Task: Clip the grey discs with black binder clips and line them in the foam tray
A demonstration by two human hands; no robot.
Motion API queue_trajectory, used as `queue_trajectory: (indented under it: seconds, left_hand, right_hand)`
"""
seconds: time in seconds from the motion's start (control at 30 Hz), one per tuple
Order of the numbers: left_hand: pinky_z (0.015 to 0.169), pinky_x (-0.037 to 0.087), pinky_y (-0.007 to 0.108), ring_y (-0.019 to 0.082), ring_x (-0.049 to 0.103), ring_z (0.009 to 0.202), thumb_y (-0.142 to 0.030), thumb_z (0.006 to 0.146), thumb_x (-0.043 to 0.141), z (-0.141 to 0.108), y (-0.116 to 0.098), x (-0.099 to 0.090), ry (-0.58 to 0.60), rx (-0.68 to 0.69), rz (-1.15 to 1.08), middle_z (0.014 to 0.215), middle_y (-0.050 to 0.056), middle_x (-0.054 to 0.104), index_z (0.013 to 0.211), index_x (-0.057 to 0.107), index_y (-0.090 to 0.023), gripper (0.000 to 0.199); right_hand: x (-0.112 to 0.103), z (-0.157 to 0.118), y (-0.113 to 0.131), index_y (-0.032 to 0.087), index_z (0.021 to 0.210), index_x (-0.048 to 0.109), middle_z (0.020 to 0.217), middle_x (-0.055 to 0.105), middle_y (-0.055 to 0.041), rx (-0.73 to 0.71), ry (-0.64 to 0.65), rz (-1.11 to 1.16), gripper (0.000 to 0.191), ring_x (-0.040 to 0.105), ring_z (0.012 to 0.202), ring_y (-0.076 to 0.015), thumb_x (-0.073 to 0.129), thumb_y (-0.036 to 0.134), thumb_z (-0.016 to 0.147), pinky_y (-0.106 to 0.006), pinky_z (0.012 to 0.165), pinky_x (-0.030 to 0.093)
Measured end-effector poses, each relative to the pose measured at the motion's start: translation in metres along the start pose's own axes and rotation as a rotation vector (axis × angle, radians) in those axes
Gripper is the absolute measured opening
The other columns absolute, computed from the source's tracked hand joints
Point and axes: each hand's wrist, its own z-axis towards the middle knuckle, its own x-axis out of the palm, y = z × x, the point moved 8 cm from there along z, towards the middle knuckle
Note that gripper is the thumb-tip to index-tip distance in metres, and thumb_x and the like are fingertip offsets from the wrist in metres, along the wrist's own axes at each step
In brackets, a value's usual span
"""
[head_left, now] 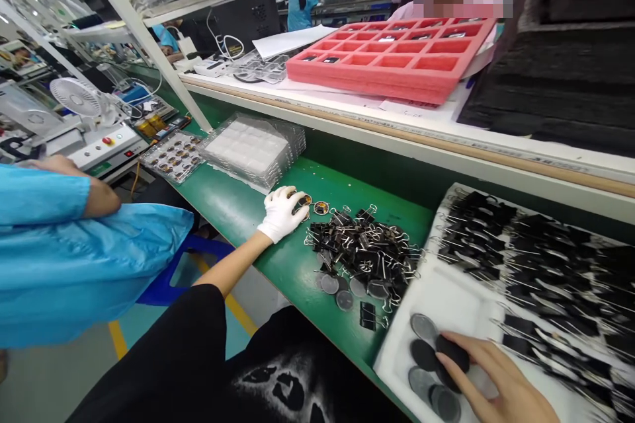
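Observation:
My left hand (282,213), in a white glove, is on the green bench with its fingers bent over small round orange-and-black parts (304,200). Thumb and forefinger lie either side of one; the glove partly hides them. Beside it lies another round part (321,208). My bare right hand (496,373) pinches a black disc (451,358) between thumb and fingers, over the white foam tray (446,287). Grey and black discs (421,381) lie in the tray under it. Between my hands is a heap of black binder clips (364,241), with loose grey discs (344,300) along its near edge.
Rows of clipped pieces (550,277) fill the tray's far side. Clear plastic trays (253,149) are stacked behind my left hand, beside a tray of round parts (173,155). A shelf (347,115) overhangs the bench, carrying a red foam tray (377,69). A blue-clad person (74,244) sits left.

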Motion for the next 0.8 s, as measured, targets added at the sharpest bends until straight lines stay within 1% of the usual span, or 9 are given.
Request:
queue_trajectory:
  seconds: [0.1, 0.17, 0.23, 0.3, 0.37, 0.5, 0.57, 0.67, 0.8]
  left_hand:
    - [0.113, 0.029, 0.051, 0.032, 0.053, 0.132, -0.058, 0.096, 0.053, 0.031, -0.021, -0.003, 0.135, 0.277, 0.015, 0.138, 0.009, 0.065, 0.143, 0.058, -0.031, 0.054]
    - [0.11, 0.031, 0.052, 0.036, 0.055, 0.127, -0.062, 0.086, 0.065, 0.049, -0.037, 0.005, 0.285, 0.456, 0.067, 0.137, 0.011, 0.065, 0.148, 0.053, -0.031, 0.07]
    - [0.105, 0.033, 0.051, 0.037, 0.058, 0.119, -0.062, 0.08, 0.07, 0.062, -0.05, 0.018, 0.437, 0.585, 0.121, 0.13, 0.012, 0.068, 0.143, 0.059, -0.032, 0.07]
    - [0.102, 0.036, 0.047, 0.034, 0.062, 0.112, -0.059, 0.08, 0.07, 0.071, -0.062, 0.031, 0.533, 0.652, 0.138, 0.117, 0.011, 0.071, 0.128, 0.069, -0.031, 0.056]
    - [0.099, 0.039, 0.045, 0.032, 0.064, 0.108, -0.055, 0.078, 0.07, 0.077, -0.07, 0.039, 0.554, 0.679, 0.131, 0.106, 0.01, 0.072, 0.114, 0.074, -0.028, 0.045]
    - [0.083, 0.047, 0.042, 0.032, 0.068, 0.092, -0.048, 0.073, 0.071, 0.08, -0.075, 0.04, 0.513, 0.687, 0.138, 0.099, 0.011, 0.071, 0.1, 0.074, -0.021, 0.038]
    - [0.075, 0.049, 0.04, 0.03, 0.069, 0.084, -0.044, 0.075, 0.068, 0.081, -0.074, 0.03, 0.485, 0.678, 0.135, 0.101, 0.012, 0.07, 0.101, 0.073, -0.019, 0.036]
    - [0.078, 0.053, 0.038, 0.029, 0.07, 0.093, -0.04, 0.083, 0.062, 0.084, -0.079, 0.0, 0.388, 0.653, 0.089, 0.113, 0.013, 0.068, 0.115, 0.068, -0.018, 0.039]
    - [0.091, 0.056, 0.036, 0.026, 0.07, 0.106, -0.033, 0.082, 0.066, 0.062, -0.118, -0.056, 0.216, 0.715, -0.177, 0.125, 0.012, 0.066, 0.133, 0.057, -0.019, 0.054]
  right_hand:
    - [-0.005, 0.001, 0.01, 0.03, 0.107, 0.076, 0.105, 0.078, -0.007, -0.017, -0.022, -0.026, 0.035, 0.077, 0.088, -0.0261, 0.061, 0.058, 0.093, -0.026, 0.052, 0.063]
    - [-0.009, 0.001, 0.011, 0.029, 0.106, 0.076, 0.105, 0.079, -0.0071, 0.009, -0.047, -0.048, 0.037, 0.077, 0.087, -0.0258, 0.061, 0.06, 0.093, -0.026, 0.051, 0.063]
    - [-0.015, 0.0, 0.012, 0.03, 0.105, 0.076, 0.105, 0.078, -0.0069, 0.047, -0.098, -0.096, 0.038, 0.076, 0.079, -0.0242, 0.06, 0.062, 0.093, -0.026, 0.049, 0.062]
    - [-0.023, -0.002, 0.016, 0.03, 0.108, 0.075, 0.105, 0.076, -0.0072, 0.078, -0.175, -0.136, 0.037, 0.071, 0.068, -0.0211, 0.061, 0.061, 0.094, -0.028, 0.048, 0.059]
    - [-0.032, -0.003, 0.025, 0.029, 0.111, 0.074, 0.11, 0.075, -0.0082, 0.086, -0.253, -0.107, 0.035, 0.067, 0.064, -0.0192, 0.062, 0.058, 0.094, -0.031, 0.051, 0.059]
    - [-0.042, 0.001, 0.05, 0.028, 0.109, 0.078, 0.122, 0.072, -0.0093, 0.081, -0.325, 0.095, 0.028, 0.073, 0.092, -0.0248, 0.069, 0.049, 0.092, -0.032, 0.067, 0.064]
    - [-0.043, 0.008, 0.061, 0.029, 0.109, 0.08, 0.123, 0.073, -0.0097, 0.1, -0.32, 0.215, 0.026, 0.072, 0.107, -0.0279, 0.072, 0.046, 0.091, -0.032, 0.074, 0.065]
    - [-0.037, 0.027, 0.081, 0.029, 0.106, 0.081, 0.117, 0.076, -0.0101, 0.097, -0.263, 0.429, 0.023, 0.072, 0.113, -0.0278, 0.072, 0.044, 0.092, -0.033, 0.082, 0.065]
    - [-0.028, 0.058, 0.107, 0.028, 0.108, 0.078, 0.119, 0.074, -0.0098, 0.096, -0.265, 0.66, 0.024, 0.073, 0.103, -0.0234, 0.077, 0.041, 0.088, -0.034, 0.083, 0.065]
